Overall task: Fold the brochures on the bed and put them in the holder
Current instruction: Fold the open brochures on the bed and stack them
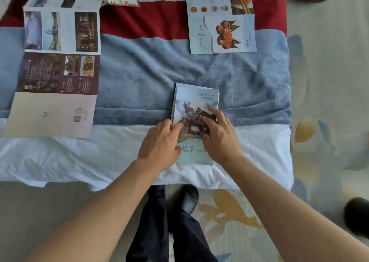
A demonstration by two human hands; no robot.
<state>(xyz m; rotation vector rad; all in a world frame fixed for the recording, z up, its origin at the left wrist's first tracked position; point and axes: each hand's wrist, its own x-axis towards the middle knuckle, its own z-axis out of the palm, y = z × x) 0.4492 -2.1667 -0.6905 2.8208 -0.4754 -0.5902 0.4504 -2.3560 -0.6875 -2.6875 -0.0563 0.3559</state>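
Blue blanket (151,77) with red band (143,20), spread over white sheet (79,153). Patterned carpet (327,105) beside bed. Dark trousers (159,227), one black shoe (189,197).

Both your bare forearms reach forward, converging toward the middle. Your left hand (159,141) lies palm down, fingers lightly bent and pointing up and to the right. Your right hand (220,135) sits just beside it, fingers spread and pressing down.

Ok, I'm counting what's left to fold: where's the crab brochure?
In the head view the crab brochure lies unfolded at the upper right of the bed, across the red and blue blanket, beyond the right hand.
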